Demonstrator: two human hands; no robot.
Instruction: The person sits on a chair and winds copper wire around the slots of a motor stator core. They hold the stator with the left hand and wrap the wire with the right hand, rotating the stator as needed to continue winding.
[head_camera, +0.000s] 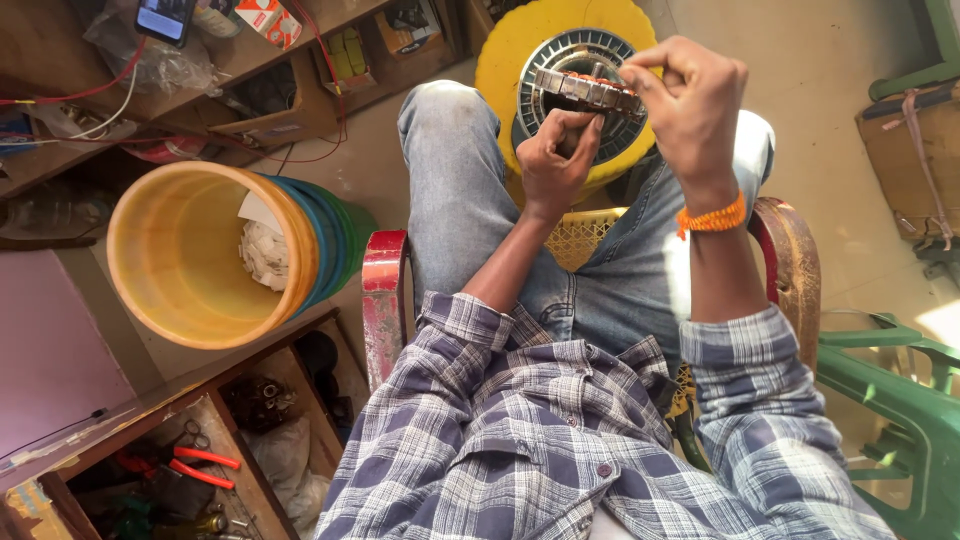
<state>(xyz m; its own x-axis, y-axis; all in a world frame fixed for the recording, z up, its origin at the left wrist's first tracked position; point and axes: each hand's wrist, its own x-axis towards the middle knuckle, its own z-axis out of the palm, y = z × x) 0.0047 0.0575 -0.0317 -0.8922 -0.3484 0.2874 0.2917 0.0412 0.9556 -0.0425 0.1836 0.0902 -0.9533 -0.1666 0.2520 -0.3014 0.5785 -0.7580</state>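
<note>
Here, nearest the camera, your checked shirt sleeves run forward over your jeans as you sit in a red-armed chair (385, 290). Your left hand (555, 160) reaches up from below, fingers curled shut around the lower edge of a round metal stator (580, 85), thumb pressed against its rim. Your right hand (690, 105), with an orange band at the wrist, comes in from the right with the wrist bent, fingertips pinched together on the ring's right rim.

The stator is held above your knees, in front of a yellow disc (505, 60) on the floor beyond. It looks like stacked steel: likely heavy for its size, rigid, with slotted teeth that may be sharp. The outer rim seems the safest grip.

Off to your left lies a yellow bucket (180, 260) on its side.
</note>
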